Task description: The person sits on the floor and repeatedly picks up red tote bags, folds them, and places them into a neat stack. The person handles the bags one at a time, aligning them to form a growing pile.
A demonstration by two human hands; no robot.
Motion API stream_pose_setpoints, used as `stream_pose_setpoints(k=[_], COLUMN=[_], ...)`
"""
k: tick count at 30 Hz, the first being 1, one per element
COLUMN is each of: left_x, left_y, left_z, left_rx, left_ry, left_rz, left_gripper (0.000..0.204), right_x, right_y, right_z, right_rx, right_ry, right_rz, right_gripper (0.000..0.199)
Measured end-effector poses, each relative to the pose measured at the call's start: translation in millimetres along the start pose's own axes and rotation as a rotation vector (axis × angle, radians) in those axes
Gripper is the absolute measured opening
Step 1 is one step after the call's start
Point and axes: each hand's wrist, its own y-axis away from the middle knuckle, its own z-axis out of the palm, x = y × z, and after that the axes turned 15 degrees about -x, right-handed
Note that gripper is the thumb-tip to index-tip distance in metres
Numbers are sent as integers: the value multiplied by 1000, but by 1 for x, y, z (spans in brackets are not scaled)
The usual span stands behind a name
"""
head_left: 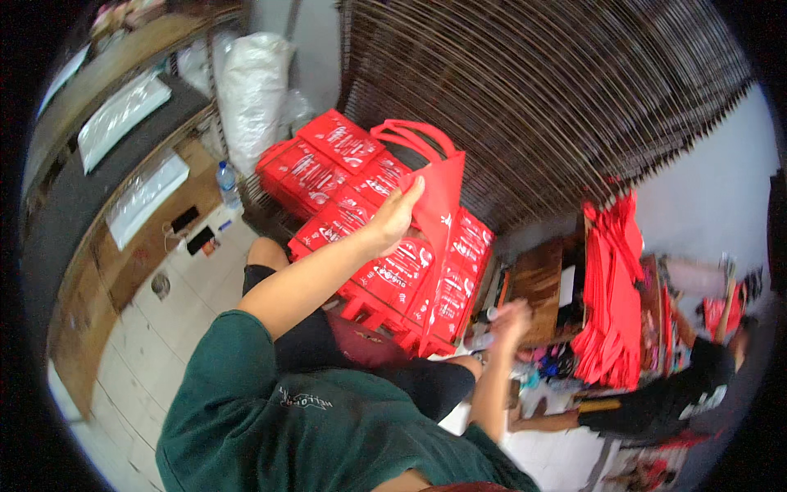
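Note:
My left hand (398,217) is closed on a red tote bag (444,190), thumb against its side. The bag hangs over a low surface covered with stacks of folded red bags (354,215) printed in white. Its handles loop up at the far side, and a loose red part hangs down toward me. My right hand (510,325) is off to the right, apart from the stacks and smeared by motion. Whether it holds anything does not show.
A rack of dark rods (525,90) leans behind the stacks. To the left stand a white plastic-wrapped roll (252,98), a water bottle (227,182) and phones (199,239). More red bags (607,303) hang at right, near another person in black (664,402).

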Motion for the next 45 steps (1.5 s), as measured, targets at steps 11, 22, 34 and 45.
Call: stream_pose_setpoints(k=[11, 22, 34, 45], left_x=[-41, -32, 55, 106], left_y=[48, 101, 72, 7], left_z=[-103, -199, -269, -457], left_rx=[421, 530, 405, 460], left_ry=[17, 4, 34, -23], left_rz=[-34, -147, 18, 244], left_gripper=[59, 42, 43, 38], right_x=[157, 143, 157, 233], right_y=[79, 24, -48, -137], right_z=[99, 130, 259, 404], right_rx=[-673, -473, -666, -717], right_ry=[-918, -567, -365, -181], right_rz=[962, 896, 933, 601], right_gripper=[69, 33, 40, 49])
